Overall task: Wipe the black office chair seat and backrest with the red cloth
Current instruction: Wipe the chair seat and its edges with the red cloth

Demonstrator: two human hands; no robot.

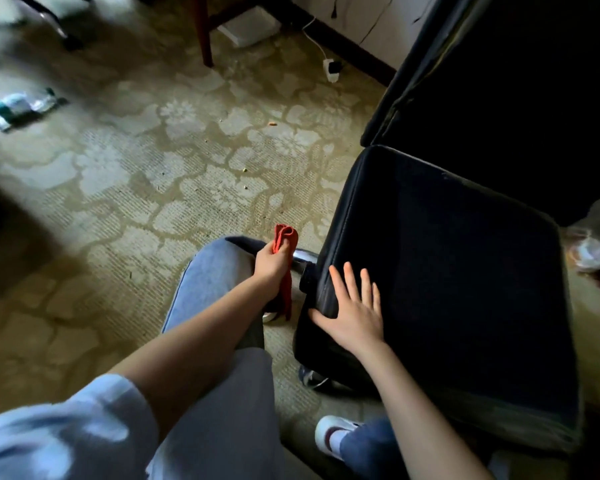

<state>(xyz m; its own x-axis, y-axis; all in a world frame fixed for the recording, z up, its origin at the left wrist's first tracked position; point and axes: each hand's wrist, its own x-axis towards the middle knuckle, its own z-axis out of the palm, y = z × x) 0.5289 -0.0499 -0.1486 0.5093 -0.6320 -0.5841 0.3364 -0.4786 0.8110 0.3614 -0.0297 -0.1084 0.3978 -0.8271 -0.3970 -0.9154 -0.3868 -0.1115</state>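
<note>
Lying at the far left is a flat white-and-teal plastic packet [18, 107], blurred, on the beige woven carpet with its pale flower pattern [146, 174]. Further right, at the top, a dark reddish wooden furniture leg [203, 32] stands on the carpet, with a flat white box [250, 27] behind it and a white plug block on a thin white cable [330, 69] near the wall.

Lower down, a light blue sleeve [66, 438] covers the upper left arm, and the bare forearm reaches forward over a knee in faded blue denim [208, 271]. The left hand [271, 263] is curled round the red cloth [285, 237], a soft bunched fabric: a folded lump stands above the fist and a tail hangs below it. The cloth is off the chair, just beside the seat's left edge, above a shiny chrome leg of the chair base [303, 256].

Right of it, the right hand [355, 313] lies flat, fingers spread wide, on the near left corner of the black office chair seat [458, 289], a squarish padded cushion with rounded corners; the thumb sits at the rim. It holds nothing. A white shoe [333, 433] rests on the carpet by the seat's near edge. The black backrest [499, 81] rises beyond the seat, too dark to show texture.
</note>
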